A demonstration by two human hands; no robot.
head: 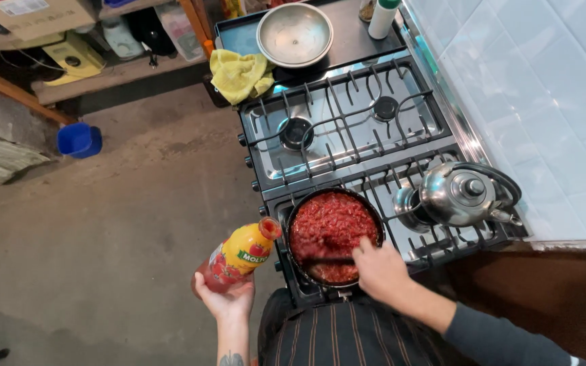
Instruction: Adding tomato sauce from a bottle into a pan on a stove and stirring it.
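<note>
There, bottle (pixel 241 257) tilted in left grip (pixel 226 297), neck toward pan (pixel 334 237).

The left hand (pixel 227 298) held a bottle (pixel 239 256) left of the pan (pixel 334 234); the right hand (pixel 380 271) stirred the pan's red sauce (pixel 334 224).

Left hand (pixel 225 298) cupped palm-up, fingers closed in a grip — right hand (pixel 380 270) reaches forward, fingers curled, forearm sleeved.

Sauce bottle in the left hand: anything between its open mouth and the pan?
Nothing in the head view: the bottle mouth tilts toward the pan rim, with only a narrow bare gap over the stove edge.
</note>
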